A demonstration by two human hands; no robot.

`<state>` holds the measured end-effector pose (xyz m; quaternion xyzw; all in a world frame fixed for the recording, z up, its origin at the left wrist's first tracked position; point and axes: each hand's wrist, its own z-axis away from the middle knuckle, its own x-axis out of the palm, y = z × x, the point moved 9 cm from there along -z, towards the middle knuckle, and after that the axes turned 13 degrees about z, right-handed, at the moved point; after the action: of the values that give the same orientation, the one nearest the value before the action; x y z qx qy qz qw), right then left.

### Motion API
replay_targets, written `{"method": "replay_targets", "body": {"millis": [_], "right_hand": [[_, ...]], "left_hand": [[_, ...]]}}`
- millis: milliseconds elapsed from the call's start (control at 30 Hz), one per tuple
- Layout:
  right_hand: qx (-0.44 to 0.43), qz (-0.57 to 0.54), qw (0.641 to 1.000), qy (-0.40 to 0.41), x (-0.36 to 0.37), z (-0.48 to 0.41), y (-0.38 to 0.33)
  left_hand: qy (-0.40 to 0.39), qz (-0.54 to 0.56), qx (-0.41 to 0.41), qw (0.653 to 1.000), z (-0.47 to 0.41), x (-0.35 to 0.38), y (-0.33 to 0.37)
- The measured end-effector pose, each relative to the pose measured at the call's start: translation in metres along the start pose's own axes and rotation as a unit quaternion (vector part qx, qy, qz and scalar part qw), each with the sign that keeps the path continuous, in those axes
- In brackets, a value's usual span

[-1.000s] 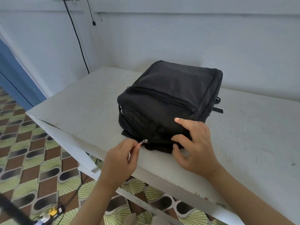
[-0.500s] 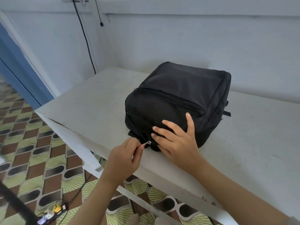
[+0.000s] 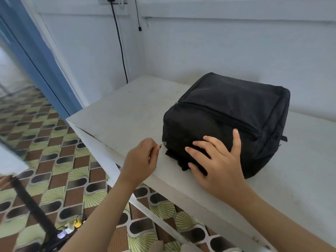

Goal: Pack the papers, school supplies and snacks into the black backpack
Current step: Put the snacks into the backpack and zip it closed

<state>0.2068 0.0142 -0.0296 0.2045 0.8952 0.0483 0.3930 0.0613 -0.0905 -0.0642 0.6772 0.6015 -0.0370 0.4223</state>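
1. Since the earlier frames the zipper pull [image 3: 163, 143] has been drawn away from the fingertips of the right hand [image 3: 218, 164] to the lower left corner of the black backpack [image 3: 227, 113], and that hand has been spread flatter on the fabric.
2. The black backpack is laid flat on the desk [image 3: 127, 113], under and beyond the right hand and just right of the left hand [image 3: 141, 159]. A zip line is seen running across its upper face.
3. The zipper pull is pinched between thumb and forefinger of the left hand, the other fingers being curled. The hand is held just off the bag's corner, above the desk's front edge.
4. The right hand is pressed open on the bag's near face, fingers straight and spread, the thumb set low by a black flap [image 3: 172, 155] that juts out beneath the bag.
5. The hands are kept apart, with the bag's corner between them.
6. The white, scuffed desk is seen reaching beyond both hands to a pale wall.
7. Beyond the left hand a black cable [image 3: 120, 42] is hung down that wall.
8. Below and left of the left hand patterned floor tiles [image 3: 54, 160] are laid; a power strip [image 3: 72, 227] is seen on them, and a blue door frame [image 3: 36, 51] farther left.
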Motion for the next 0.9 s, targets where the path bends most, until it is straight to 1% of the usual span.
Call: {"method": "replay_targets", "body": {"millis": [100,200,267,367,533,733,900], "right_hand": [[-0.028,0.015,0.999,-0.034,0.007,-0.021,-0.022],[-0.053,0.075,0.991,-0.093,0.034,-0.038,-0.041],[-0.061,0.112,0.985,-0.119,0.049,-0.043,-0.046],[-0.069,0.119,0.985,-0.108,0.057,-0.040,-0.046],[-0.053,0.107,0.989,-0.085,0.057,-0.035,-0.041],[-0.041,0.105,0.990,-0.088,0.060,-0.033,-0.039],[-0.038,0.113,0.989,-0.084,0.059,-0.031,-0.040]], "left_hand": [[-0.016,-0.012,0.021,1.000,-0.002,0.000,0.003],[-0.031,-0.017,0.038,0.999,-0.006,-0.002,0.004],[-0.045,-0.017,0.044,0.998,-0.007,-0.003,0.000],[-0.078,-0.034,0.049,0.995,-0.008,0.001,-0.012],[-0.082,-0.021,0.012,0.996,-0.020,0.003,-0.043],[-0.098,-0.009,0.027,0.995,-0.048,0.001,-0.065],[-0.117,0.025,0.019,0.993,-0.071,0.007,-0.085]]}}
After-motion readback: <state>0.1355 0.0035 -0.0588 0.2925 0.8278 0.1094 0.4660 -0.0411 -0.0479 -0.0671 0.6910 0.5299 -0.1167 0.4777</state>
